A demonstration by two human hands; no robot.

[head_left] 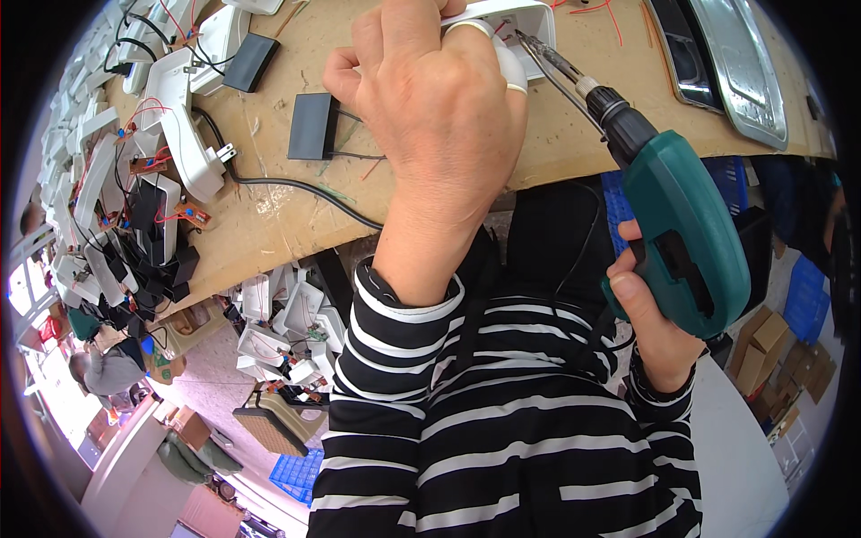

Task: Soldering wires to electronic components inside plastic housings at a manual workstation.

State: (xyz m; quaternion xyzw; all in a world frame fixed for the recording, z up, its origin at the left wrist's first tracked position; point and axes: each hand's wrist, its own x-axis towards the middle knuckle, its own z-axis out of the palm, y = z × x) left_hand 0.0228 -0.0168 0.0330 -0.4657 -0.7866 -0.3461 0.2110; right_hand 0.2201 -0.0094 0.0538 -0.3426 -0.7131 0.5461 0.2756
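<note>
My left hand (430, 108) reaches up over the wooden bench (269, 224) and grips a white plastic casing (529, 22) at the top of the view; white finger covers show on two fingers. My right hand (650, 314) is wrapped around the handle of a green and black electric screwdriver (691, 233). Its long bit (547, 58) slants up and left, and the tip meets the white casing beside my left fingers. Both sleeves are black with white stripes.
Several white casings with red and black wires are piled along the bench's left side (117, 179). Two black blocks (314, 125) and a black cable (296, 186) lie near my left wrist. More casings sit under the bench (287, 332). Silver trays (744, 72) lie top right, cardboard boxes (771, 350) lower right.
</note>
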